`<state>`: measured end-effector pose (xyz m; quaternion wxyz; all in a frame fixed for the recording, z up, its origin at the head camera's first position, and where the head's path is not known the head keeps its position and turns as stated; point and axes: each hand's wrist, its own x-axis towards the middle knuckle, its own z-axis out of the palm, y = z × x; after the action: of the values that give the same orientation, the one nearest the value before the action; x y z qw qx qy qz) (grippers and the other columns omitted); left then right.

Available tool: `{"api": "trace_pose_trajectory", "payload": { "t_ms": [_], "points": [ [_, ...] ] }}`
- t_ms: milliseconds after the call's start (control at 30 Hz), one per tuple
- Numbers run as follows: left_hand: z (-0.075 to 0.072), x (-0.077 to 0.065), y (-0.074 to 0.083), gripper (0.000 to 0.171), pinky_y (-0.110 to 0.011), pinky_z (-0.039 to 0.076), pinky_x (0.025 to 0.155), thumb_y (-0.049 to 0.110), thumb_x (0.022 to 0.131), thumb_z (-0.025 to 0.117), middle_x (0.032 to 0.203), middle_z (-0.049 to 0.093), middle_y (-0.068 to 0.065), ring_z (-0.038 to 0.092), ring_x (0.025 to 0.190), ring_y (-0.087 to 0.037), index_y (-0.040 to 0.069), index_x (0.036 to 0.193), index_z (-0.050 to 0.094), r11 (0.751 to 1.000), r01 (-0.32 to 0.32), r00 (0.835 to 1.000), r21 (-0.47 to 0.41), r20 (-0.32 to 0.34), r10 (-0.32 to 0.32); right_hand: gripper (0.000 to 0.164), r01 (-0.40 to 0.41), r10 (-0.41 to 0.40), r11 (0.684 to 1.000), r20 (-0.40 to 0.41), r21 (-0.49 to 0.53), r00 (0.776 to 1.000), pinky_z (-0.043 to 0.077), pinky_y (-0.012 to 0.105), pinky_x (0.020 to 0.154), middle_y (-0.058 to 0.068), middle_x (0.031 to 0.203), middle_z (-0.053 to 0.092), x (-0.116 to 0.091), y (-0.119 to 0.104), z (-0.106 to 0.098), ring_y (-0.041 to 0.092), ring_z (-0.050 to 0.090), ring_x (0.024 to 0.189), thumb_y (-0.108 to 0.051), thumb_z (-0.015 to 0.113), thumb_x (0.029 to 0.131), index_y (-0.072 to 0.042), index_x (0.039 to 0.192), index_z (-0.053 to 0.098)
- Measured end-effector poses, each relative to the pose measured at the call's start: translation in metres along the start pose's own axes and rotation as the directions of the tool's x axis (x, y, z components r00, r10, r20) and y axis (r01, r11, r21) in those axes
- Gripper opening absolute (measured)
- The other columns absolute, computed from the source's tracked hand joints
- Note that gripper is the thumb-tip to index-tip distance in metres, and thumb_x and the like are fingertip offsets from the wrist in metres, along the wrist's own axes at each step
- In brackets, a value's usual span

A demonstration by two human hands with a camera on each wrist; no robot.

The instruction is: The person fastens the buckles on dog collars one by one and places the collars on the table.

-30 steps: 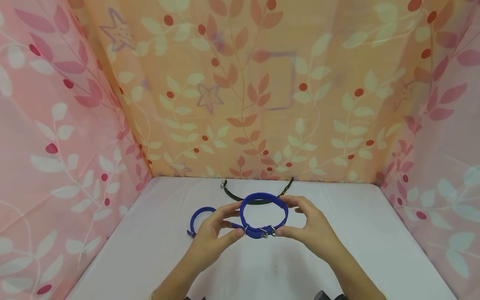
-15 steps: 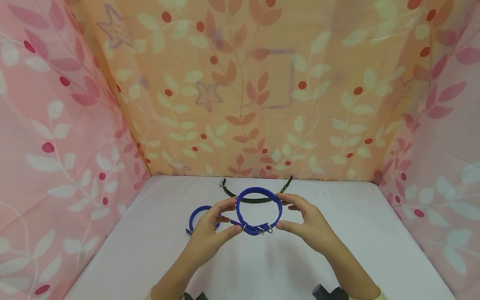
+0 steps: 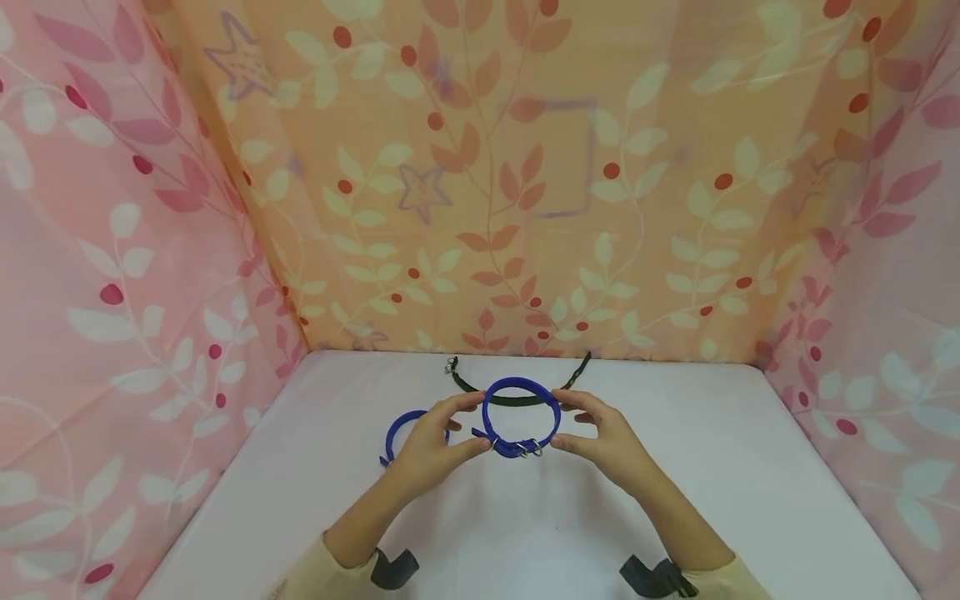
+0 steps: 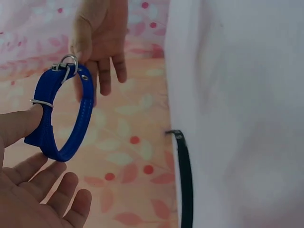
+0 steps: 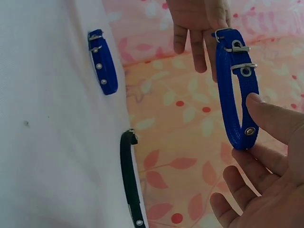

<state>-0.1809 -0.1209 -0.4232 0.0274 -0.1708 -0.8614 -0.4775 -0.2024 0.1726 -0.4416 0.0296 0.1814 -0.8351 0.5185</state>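
Observation:
Both hands hold up a blue pet collar [image 3: 512, 450], buckled into a loop, above the table. My left hand [image 3: 433, 454] pinches its left side between thumb and fingers, beside the strap's loose tip. At the right side, my right hand [image 3: 618, 446] grips the band the same way. Metal buckle, ring and eyelets show in the right wrist view, where the collar [image 5: 251, 85] hangs between both hands. A second blue collar [image 3: 395, 428], also looped, lies on the table behind the left hand, which partly hides it.
An unbuckled dark collar [image 3: 462, 382] lies curved near the table's back edge, partly behind the held loop. White cloth covers the table [image 3: 720, 467]. Patterned fabric walls [image 3: 480, 167] close off the back and both sides.
Both hands have moved a little forward, away from the body, with the blue collar still between them. More of the sleeves now shows. The collars on the table have not moved.

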Motion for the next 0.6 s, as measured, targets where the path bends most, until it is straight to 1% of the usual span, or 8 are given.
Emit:
{"api": "trace_pose_trajectory", "payload": {
  "t_ms": [67, 167, 333, 400, 467, 600],
  "points": [
    [0.000, 0.006, -0.006, 0.064, -0.042, 0.052, 0.097, 0.036, 0.085, 0.085, 0.138, 0.061, 0.003, 0.057, 0.123, -0.019, 0.033, 0.143, 0.057, 1.000, 0.002, 1.000, 0.021, 0.016, -0.002, 0.065, -0.027, 0.027, 1.000, 0.000, -0.004, 1.000, 0.045, 0.056, 0.107, 0.002, 0.136, 0.064, 0.002, 0.004, 0.003, 0.026, 0.054, 0.130, -0.033, 0.087, 0.082, -0.021, 0.141, 0.060],
    [0.001, 0.014, -0.016, 0.063, -0.045, 0.051, 0.100, 0.038, 0.085, 0.085, 0.137, 0.061, 0.001, 0.055, 0.126, -0.021, 0.031, 0.141, 0.058, 0.999, 0.026, 0.999, 0.048, 0.043, -0.028, 0.066, -0.065, 0.065, 0.998, 0.000, -0.008, 0.998, 0.045, 0.057, 0.107, 0.004, 0.138, 0.063, 0.005, 0.010, 0.007, 0.028, 0.054, 0.130, -0.032, 0.087, 0.082, -0.020, 0.141, 0.060],
    [0.006, 0.023, -0.032, 0.062, -0.056, 0.048, 0.105, 0.037, 0.084, 0.086, 0.139, 0.061, -0.007, 0.054, 0.130, -0.035, 0.028, 0.140, 0.060, 0.996, 0.081, 0.993, 0.049, 0.084, -0.085, 0.065, -0.103, 0.103, 0.994, 0.011, -0.021, 0.995, 0.042, 0.060, 0.109, 0.005, 0.140, 0.062, 0.010, 0.023, 0.015, 0.030, 0.053, 0.130, -0.030, 0.087, 0.083, -0.020, 0.141, 0.060],
    [0.010, 0.025, -0.038, 0.062, -0.057, 0.046, 0.105, 0.035, 0.084, 0.086, 0.139, 0.060, -0.010, 0.053, 0.131, -0.038, 0.026, 0.140, 0.060, 0.995, 0.088, 0.991, 0.050, 0.096, -0.092, 0.065, -0.125, 0.125, 0.992, 0.017, -0.027, 0.992, 0.041, 0.059, 0.110, 0.003, 0.141, 0.062, 0.011, 0.028, 0.018, 0.028, 0.052, 0.130, -0.029, 0.087, 0.082, -0.020, 0.141, 0.060],
    [0.013, 0.027, -0.045, 0.062, -0.056, 0.047, 0.105, 0.034, 0.084, 0.086, 0.140, 0.060, -0.012, 0.053, 0.130, -0.038, 0.025, 0.140, 0.061, 0.994, 0.084, 0.990, 0.066, 0.106, -0.091, 0.065, -0.142, 0.142, 0.989, 0.022, -0.032, 0.990, 0.041, 0.058, 0.110, 0.002, 0.140, 0.063, 0.011, 0.034, 0.020, 0.027, 0.052, 0.130, -0.028, 0.088, 0.082, -0.020, 0.141, 0.060],
    [0.019, 0.029, -0.054, 0.062, -0.057, 0.047, 0.104, 0.032, 0.084, 0.087, 0.139, 0.059, -0.013, 0.053, 0.130, -0.039, 0.023, 0.139, 0.061, 0.993, 0.082, 0.988, 0.088, 0.123, -0.092, 0.065, -0.145, 0.147, 0.988, 0.027, -0.051, 0.989, 0.042, 0.057, 0.109, 0.003, 0.139, 0.063, 0.011, 0.044, 0.025, 0.027, 0.054, 0.129, -0.025, 0.088, 0.082, -0.017, 0.141, 0.061]
  ]
}}
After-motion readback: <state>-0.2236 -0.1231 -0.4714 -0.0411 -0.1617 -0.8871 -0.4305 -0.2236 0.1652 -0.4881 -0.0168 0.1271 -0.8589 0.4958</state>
